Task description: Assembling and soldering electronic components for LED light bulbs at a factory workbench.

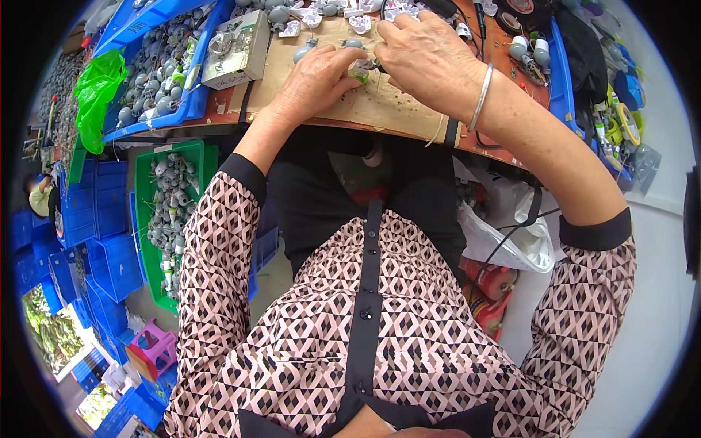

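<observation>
My left hand [314, 82] rests over a brown board [336, 106] on the bench, its thumb and fingers pinching a small white-and-green part [358, 71]. My right hand [427, 64] is closed just beside it, gripping a dark tool [379, 67] whose tip points at that part. Most of this tool is hidden by the fingers, so its exact kind does not show. Beyond my left hand, a grey rounded piece [301, 53] lies on the board. White plastic pieces [359, 24] are strewn along the board's far side.
A blue crate [191, 109] of grey bulb-like pieces stands left, with a whitish box [237, 50] beside it. Below left is a green crate [201, 157] of similar pieces. Two grey-and-white pieces [540, 52] sit at right. Black cables [480, 22] cross the bench. A white bag [522, 241] hangs below.
</observation>
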`<action>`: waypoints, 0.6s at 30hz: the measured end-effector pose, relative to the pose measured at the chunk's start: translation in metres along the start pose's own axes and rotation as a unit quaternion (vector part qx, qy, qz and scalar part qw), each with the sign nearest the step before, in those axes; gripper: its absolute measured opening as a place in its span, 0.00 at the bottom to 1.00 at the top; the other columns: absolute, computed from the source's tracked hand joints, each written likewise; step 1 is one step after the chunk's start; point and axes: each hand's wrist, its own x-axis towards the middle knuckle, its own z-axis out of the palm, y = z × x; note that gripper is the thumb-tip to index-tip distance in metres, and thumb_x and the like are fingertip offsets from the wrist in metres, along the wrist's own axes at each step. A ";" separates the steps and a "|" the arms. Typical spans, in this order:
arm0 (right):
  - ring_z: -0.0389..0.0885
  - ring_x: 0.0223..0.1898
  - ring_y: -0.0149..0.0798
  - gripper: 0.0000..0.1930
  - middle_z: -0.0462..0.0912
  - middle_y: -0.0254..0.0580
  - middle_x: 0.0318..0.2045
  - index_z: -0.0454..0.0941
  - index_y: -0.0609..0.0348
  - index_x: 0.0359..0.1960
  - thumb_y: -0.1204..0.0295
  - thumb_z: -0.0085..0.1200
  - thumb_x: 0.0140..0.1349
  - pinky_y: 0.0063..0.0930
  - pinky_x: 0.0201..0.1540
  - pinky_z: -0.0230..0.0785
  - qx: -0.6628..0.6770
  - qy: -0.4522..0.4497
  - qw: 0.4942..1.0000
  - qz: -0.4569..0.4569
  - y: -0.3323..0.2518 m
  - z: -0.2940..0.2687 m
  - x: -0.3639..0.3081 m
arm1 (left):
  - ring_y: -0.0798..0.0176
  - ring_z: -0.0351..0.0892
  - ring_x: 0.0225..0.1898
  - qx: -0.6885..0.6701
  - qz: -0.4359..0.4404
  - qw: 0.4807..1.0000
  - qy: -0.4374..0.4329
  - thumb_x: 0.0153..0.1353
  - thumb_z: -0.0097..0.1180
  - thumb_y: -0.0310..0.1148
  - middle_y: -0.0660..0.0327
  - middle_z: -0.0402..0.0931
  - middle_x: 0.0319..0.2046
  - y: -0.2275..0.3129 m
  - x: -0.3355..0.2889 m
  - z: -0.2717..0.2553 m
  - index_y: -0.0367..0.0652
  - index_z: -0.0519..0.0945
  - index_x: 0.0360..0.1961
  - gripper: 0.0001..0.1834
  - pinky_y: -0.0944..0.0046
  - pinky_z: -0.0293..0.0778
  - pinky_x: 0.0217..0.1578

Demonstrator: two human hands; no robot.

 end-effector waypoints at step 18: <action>0.85 0.37 0.42 0.13 0.84 0.43 0.31 0.87 0.52 0.29 0.64 0.52 0.64 0.38 0.37 0.74 0.031 -0.070 0.989 -0.124 0.015 0.002 0.028 | 0.49 0.76 0.37 -0.003 0.031 0.999 0.014 0.55 0.70 0.33 0.58 0.74 0.29 -0.002 0.003 0.004 0.41 0.74 0.34 0.15 0.52 0.72 0.40</action>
